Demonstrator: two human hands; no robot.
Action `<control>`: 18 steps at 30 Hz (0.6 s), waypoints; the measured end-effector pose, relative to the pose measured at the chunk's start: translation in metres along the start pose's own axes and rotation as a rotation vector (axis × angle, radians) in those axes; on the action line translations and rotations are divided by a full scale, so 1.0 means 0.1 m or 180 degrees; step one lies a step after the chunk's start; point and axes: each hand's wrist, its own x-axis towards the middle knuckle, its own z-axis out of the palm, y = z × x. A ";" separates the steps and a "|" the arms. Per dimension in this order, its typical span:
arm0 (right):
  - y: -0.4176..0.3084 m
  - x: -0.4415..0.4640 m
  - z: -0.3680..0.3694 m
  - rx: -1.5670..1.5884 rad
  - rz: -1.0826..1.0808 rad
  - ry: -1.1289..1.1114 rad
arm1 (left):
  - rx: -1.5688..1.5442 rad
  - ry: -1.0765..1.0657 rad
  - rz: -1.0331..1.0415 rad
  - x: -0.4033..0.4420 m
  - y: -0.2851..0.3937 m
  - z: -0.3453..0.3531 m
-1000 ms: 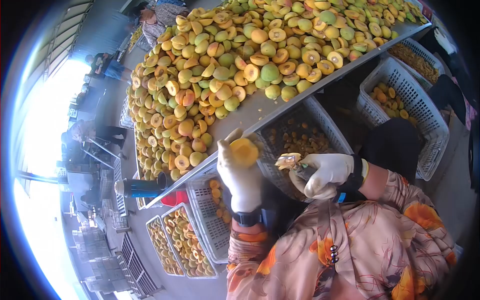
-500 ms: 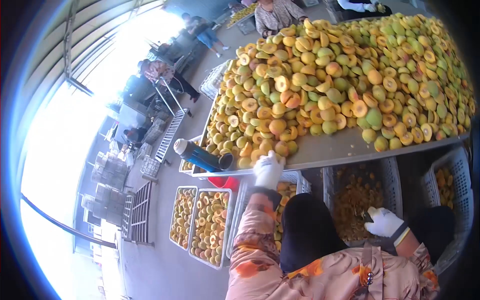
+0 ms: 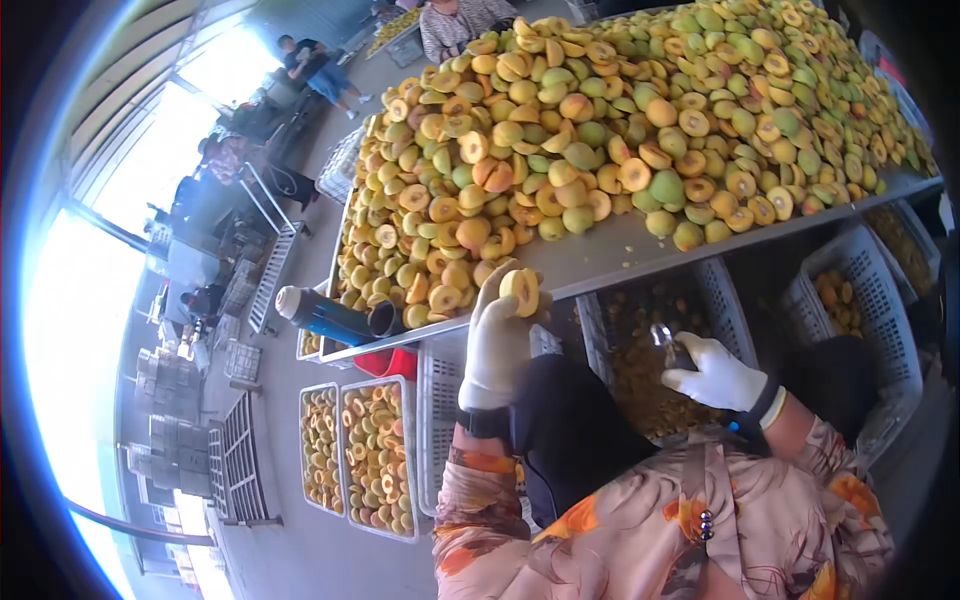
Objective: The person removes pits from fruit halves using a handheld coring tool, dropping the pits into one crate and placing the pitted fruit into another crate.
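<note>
My left hand [image 3: 494, 350], in a white glove, is closed on a halved peach [image 3: 521, 292] with its cut face showing, just at the near edge of the metal table [image 3: 625, 250]. A large heap of halved peaches [image 3: 560, 130], yellow to green, covers most of that table. My right hand [image 3: 722, 376], gloved too, grips a small tool [image 3: 661, 337] with a shiny metal end and a dark handle; its exact kind is unclear. Below that hand, between my knees, stands a crate [image 3: 738, 312] with pits and scraps in it.
A blue thermos [image 3: 335, 318] lies at the table's left corner, above a red container [image 3: 386, 362]. Crates of peach halves [image 3: 376, 455] stand on the floor at left; another crate [image 3: 893, 345] is at right. Several people work farther off, one person [image 3: 462, 28] across the table.
My left hand has drawn back from the heap and now holds up a peach half. My right hand has risen over the crate with the tool. The view has shifted right and down.
</note>
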 end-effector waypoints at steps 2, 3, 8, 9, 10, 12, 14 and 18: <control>-0.16 -0.01 0.07 0.0045 -0.0573 0.0235 | -0.0721 -0.0430 -0.0016 -0.21 -0.07 0.35; -0.26 -0.04 0.08 0.0020 -0.0736 0.0261 | -0.0890 -0.0545 0.0022 -0.33 -0.09 0.54; -0.56 -0.29 0.15 -0.0212 -0.1111 0.0603 | -0.1191 -0.0798 -0.0044 -0.70 -0.34 1.02; -0.57 -0.32 0.18 -0.0167 -0.1289 0.0813 | -0.1156 -0.0778 -0.0060 -0.76 -0.35 1.08; -0.58 -0.35 0.20 -0.0123 -0.1475 0.1020 | -0.1116 -0.0756 -0.0070 -0.81 -0.35 1.14; -0.56 -0.40 0.21 -0.0247 -0.1482 0.1159 | -0.0963 -0.0713 -0.0051 -0.90 -0.33 1.27; -0.54 -0.45 0.24 -0.0312 -0.1483 0.1272 | -0.0733 -0.0659 0.0001 -0.98 -0.32 1.38; -0.57 -0.53 0.23 -0.0580 -0.1420 0.1281 | -0.0253 -0.0496 0.0344 -1.01 -0.39 1.45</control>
